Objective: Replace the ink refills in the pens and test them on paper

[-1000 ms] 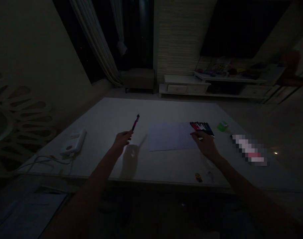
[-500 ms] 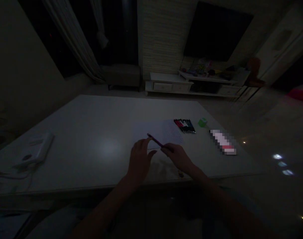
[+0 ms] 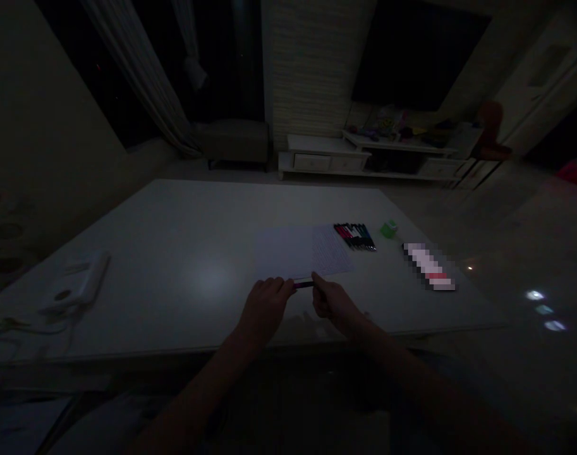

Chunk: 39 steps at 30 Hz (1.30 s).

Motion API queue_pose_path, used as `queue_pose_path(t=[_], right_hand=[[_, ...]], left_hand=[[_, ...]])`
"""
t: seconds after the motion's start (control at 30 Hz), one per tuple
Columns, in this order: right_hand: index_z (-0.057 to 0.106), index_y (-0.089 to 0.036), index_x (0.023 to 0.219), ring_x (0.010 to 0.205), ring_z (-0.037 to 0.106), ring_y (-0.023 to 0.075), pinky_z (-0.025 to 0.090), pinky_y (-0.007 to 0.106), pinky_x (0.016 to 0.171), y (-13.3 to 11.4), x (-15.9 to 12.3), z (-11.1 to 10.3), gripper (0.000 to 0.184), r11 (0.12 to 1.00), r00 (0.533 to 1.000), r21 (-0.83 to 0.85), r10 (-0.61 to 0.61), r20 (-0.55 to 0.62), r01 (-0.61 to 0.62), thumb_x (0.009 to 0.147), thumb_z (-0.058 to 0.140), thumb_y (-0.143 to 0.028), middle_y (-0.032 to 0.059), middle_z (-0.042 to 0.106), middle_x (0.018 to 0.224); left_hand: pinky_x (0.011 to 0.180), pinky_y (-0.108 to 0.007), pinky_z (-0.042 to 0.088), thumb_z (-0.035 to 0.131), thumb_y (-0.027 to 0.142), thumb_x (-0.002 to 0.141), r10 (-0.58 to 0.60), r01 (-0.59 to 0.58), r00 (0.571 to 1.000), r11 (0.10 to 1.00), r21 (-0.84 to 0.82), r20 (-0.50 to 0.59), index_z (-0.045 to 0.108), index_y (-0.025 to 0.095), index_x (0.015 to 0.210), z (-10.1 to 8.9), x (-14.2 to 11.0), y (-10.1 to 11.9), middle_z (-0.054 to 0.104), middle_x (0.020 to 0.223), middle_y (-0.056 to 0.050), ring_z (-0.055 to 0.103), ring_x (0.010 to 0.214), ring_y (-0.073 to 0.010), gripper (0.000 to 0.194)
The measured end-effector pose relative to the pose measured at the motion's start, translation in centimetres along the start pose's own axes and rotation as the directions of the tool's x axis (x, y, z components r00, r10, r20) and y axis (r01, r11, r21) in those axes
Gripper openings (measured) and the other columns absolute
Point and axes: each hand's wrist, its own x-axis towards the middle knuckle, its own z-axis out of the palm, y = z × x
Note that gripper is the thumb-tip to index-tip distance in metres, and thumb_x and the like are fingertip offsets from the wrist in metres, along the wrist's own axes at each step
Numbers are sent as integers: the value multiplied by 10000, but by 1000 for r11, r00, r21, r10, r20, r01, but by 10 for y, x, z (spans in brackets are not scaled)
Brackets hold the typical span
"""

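Note:
A dark pen with a magenta barrel [image 3: 303, 285] lies level between my two hands, just in front of the near edge of a sheet of white paper [image 3: 302, 251]. My left hand [image 3: 267, 308] closes around the pen's left end, hiding that part. My right hand [image 3: 333, 300] pinches the right end with its fingertips. Both hands are over the white table [image 3: 174, 215], and the pen seems to touch or nearly touch the paper's edge.
Several pens [image 3: 354, 236] lie side by side beyond the paper. Further right are a small green object [image 3: 388, 229] and a pixelated item [image 3: 428, 265]. A white device with a cable [image 3: 79, 284] rests at the table's left. A low white cabinet [image 3: 364, 158] stands behind.
The pen has swung from a slant to nearly level, and both hands have moved closer to the paper's near edge. The paper and the pens beyond it remain in place.

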Motion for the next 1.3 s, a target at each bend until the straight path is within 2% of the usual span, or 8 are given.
queue_pose_path(t=[0.1, 0.27, 0.43, 0.53, 0.63, 1.0, 1.1, 1.3], right_hand=[[373, -185, 504, 333, 211, 37, 136, 206, 368, 0, 1, 0, 452, 998, 998, 36, -62, 33, 61, 737, 545, -532, -92, 261, 378], [556, -147, 653, 437, 404, 61, 270, 200, 423, -10, 0, -12, 352, 917, 953, -281, -237, 189, 284, 739, 581, -487, -32, 483, 515], [588, -136, 662, 414, 448, 73, 304, 201, 404, -13, -1, -17, 421, 871, 973, -434, -196, 125, 231, 765, 513, -538, -5, 527, 506], [600, -146, 772, 461, 501, 83, 322, 188, 399, -11, -1, -17, 350, 842, 960, -464, -220, 175, 277, 692, 626, -486, 12, 600, 617], [599, -133, 735, 429, 505, 86, 322, 192, 379, -12, 0, -16, 407, 839, 967, -486, -178, 182, 246, 769, 509, -528, 39, 617, 607], [613, -141, 840, 485, 538, 97, 361, 191, 411, -8, 4, -18, 333, 859, 960, -431, -227, 166, 277, 689, 642, -436, 12, 614, 622], [619, -128, 766, 448, 517, 87, 345, 193, 392, -9, 4, -18, 351, 858, 965, -445, -204, 165, 257, 758, 548, -471, 32, 620, 619], [624, -126, 785, 465, 536, 91, 360, 192, 403, -8, 5, -19, 343, 855, 968, -455, -195, 160, 248, 749, 559, -461, 40, 632, 642]], left_hand=[[666, -291, 391, 370, 262, 924, -15, 20, 998, 998, -67, 66, 542, 167, 949, -2, 0, 0, 596, 801, -52, 552, 726, -163, 198], [638, -248, 411, 353, 258, 931, -88, 129, 980, 964, -233, 176, 542, 179, 921, -4, -1, -5, 629, 842, -34, 582, 724, -138, 206], [667, -276, 411, 381, 250, 919, -34, 64, 982, 986, -156, 186, 554, 166, 895, -6, -2, -8, 622, 817, -46, 574, 727, -152, 193], [670, -288, 405, 387, 240, 916, -18, 38, 983, 994, -106, 184, 553, 163, 911, -6, -3, -8, 616, 823, -51, 572, 744, -163, 183], [672, -295, 403, 392, 241, 914, -15, 32, 984, 995, -95, 180, 549, 168, 912, -5, -4, -8, 616, 831, -46, 572, 758, -170, 173], [691, -299, 413, 398, 231, 909, -32, 54, 975, 994, -98, 219, 546, 169, 919, 0, -4, -8, 625, 853, -56, 583, 770, -169, 161], [695, -312, 415, 393, 239, 912, -30, 52, 976, 994, -96, 216, 541, 169, 918, 0, -4, -8, 627, 858, -59, 587, 777, -179, 164], [694, -317, 418, 402, 237, 910, -23, 48, 975, 993, -107, 219, 537, 166, 911, -1, -4, -8, 635, 864, -54, 596, 776, -186, 153]])
